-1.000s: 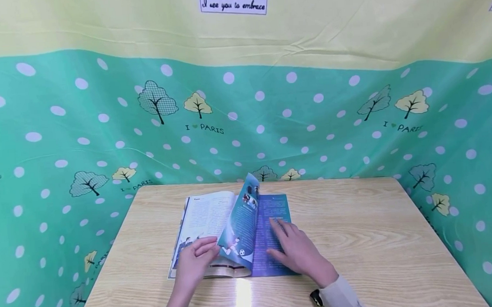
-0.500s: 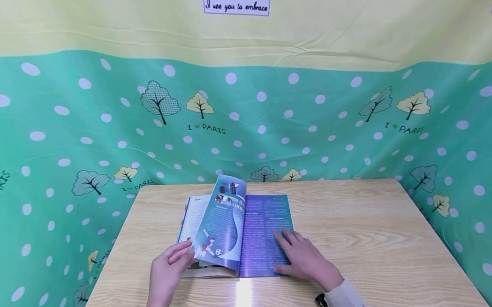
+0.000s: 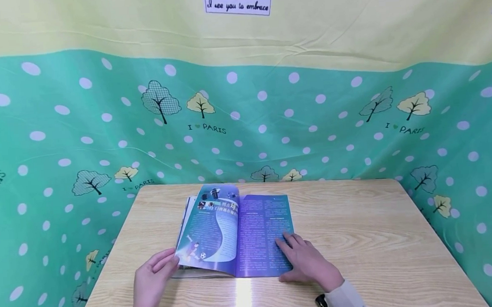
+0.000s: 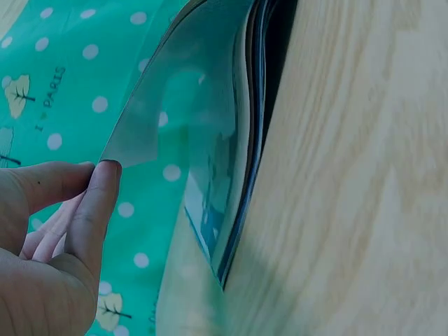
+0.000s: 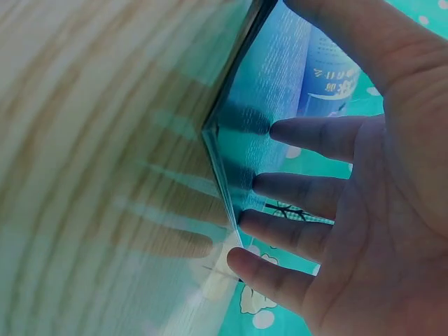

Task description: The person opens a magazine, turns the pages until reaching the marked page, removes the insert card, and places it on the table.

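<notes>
An open magazine lies on the table, its right-hand page purple and blue with dense print. My left hand pinches the lower outer corner of a page printed with a footballer and a ball. That page lies over toward the left, its corner raised above the sheets beneath. In the left wrist view, thumb and finger meet on the page corner. My right hand rests at the right page's outer lower edge, fingers spread. The right wrist view shows the straight fingertips on the page near its edge.
The wooden table extends to both sides of the magazine. A green and yellow patterned cloth hangs behind and at the sides. A dark object shows by the right cuff.
The left hand has carried the page corner leftward and down, turning the page over from nearly upright onto the left side. The right hand has slid slightly toward the page's lower right edge.
</notes>
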Tool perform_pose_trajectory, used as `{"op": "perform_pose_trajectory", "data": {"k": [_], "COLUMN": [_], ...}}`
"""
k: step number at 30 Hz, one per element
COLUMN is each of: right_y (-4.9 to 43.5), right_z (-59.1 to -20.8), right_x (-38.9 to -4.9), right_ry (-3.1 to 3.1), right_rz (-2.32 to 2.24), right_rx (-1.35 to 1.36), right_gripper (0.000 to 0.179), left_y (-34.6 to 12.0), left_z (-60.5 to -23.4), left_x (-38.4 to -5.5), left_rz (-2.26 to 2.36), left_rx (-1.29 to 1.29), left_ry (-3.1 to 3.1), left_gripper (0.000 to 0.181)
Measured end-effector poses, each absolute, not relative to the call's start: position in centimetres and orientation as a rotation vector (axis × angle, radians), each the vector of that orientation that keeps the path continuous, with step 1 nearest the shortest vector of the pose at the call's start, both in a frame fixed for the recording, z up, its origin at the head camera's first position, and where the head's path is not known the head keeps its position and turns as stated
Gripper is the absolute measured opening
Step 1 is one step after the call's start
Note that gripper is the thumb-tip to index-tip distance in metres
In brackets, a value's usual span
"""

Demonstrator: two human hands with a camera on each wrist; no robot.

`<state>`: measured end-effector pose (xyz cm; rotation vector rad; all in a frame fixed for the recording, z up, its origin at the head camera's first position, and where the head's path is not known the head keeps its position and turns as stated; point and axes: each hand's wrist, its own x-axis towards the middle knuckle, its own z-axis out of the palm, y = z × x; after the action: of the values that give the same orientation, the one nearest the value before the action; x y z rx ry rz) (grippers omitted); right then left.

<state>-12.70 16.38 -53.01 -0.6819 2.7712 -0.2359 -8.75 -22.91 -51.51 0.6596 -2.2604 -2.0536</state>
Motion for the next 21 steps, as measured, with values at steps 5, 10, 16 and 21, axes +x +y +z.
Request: {"op": "perform_pose_trajectory", "data": {"k": [5, 10, 16, 21], "right_y": [16.4, 16.4, 16.4, 17.0], "right_z": [-53.0, -52.9, -52.5, -52.4], "right_x": [-12.7, -12.8, -12.6, -12.5], "right_ry": [2.771, 2.761, 2.745, 2.76], "right_rz": [-0.23, -0.238, -0.287, -0.39], "right_rx": [-0.684, -0.684, -0.689, -0.724], "right_gripper": [0.1, 0.097, 0.09, 0.074], "left_y": [-23.7, -24.3, -24.6, -24.6], "left_z": [-52.0, -52.5, -53.1, -53.6], "left_x": [-8.4, -8.2, -8.0, -7.9], "left_rz": [-2.068, -2.059, -1.962, -1.942], "left_rx": [0.683, 0.74, 0.796, 0.819], "left_ry": [-2.236, -2.243, -2.336, -2.357], "left_gripper": [0.05, 0.048, 0.046, 0.045]}}
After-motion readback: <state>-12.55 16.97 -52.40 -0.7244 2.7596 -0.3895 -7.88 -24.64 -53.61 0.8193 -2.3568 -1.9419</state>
